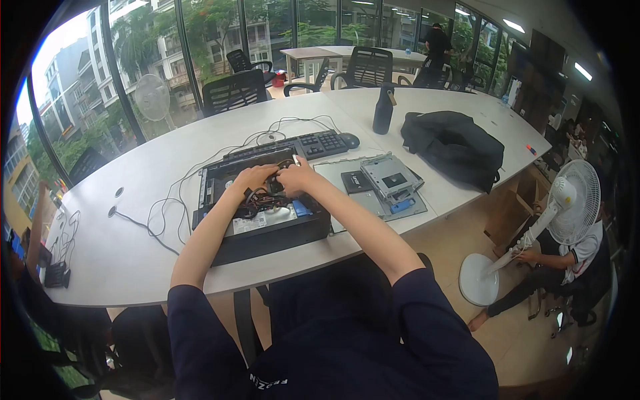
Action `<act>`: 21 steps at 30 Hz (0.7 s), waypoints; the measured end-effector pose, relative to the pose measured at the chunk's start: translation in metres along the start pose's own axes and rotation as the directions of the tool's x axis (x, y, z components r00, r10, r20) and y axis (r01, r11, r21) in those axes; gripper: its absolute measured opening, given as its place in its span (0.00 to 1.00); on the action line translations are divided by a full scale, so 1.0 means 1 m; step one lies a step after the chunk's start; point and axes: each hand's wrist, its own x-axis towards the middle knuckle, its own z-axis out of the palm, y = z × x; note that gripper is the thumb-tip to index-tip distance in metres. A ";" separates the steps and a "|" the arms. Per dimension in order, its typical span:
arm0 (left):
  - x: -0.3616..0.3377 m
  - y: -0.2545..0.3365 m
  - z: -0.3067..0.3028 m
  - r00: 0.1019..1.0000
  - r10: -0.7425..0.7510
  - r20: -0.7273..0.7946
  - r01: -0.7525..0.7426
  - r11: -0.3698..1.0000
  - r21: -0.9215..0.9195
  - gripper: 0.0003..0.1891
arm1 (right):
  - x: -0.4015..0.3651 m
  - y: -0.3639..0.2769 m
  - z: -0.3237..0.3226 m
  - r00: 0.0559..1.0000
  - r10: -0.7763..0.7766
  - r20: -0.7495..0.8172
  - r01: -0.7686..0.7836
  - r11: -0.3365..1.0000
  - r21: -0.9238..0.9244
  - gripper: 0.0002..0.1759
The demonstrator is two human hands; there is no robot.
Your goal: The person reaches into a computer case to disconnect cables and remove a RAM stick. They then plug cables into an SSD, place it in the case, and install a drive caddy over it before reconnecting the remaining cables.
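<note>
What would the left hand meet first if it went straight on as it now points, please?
Probably the right hand, since the left hand points towards it over the open computer case; the depth between them is unclear.

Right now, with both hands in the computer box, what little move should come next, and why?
Perhaps gently nudge the cables aside with the left hand, because they're bunched close to it and the right hand inside the open computer case, and might snag.
</note>
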 end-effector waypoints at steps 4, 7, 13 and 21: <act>-0.001 0.000 0.002 0.998 0.022 -0.052 -0.020 0.999 0.041 0.35 | 0.002 0.003 0.005 0.999 -0.015 -0.050 0.016 1.000 0.017 0.22; -0.003 0.004 -0.001 0.999 -0.008 -0.044 0.011 0.998 0.070 0.34 | 0.003 0.002 0.009 0.993 0.010 -0.117 0.000 0.996 0.087 0.22; 0.001 -0.005 0.005 0.999 -0.005 -0.036 0.008 0.996 0.087 0.32 | 0.003 0.002 0.012 0.987 -0.002 -0.163 0.013 0.998 0.062 0.23; 0.001 0.003 -0.001 1.000 -0.014 0.020 0.011 0.990 0.139 0.36 | 0.002 -0.004 0.011 0.985 0.057 -0.165 -0.040 0.994 0.103 0.19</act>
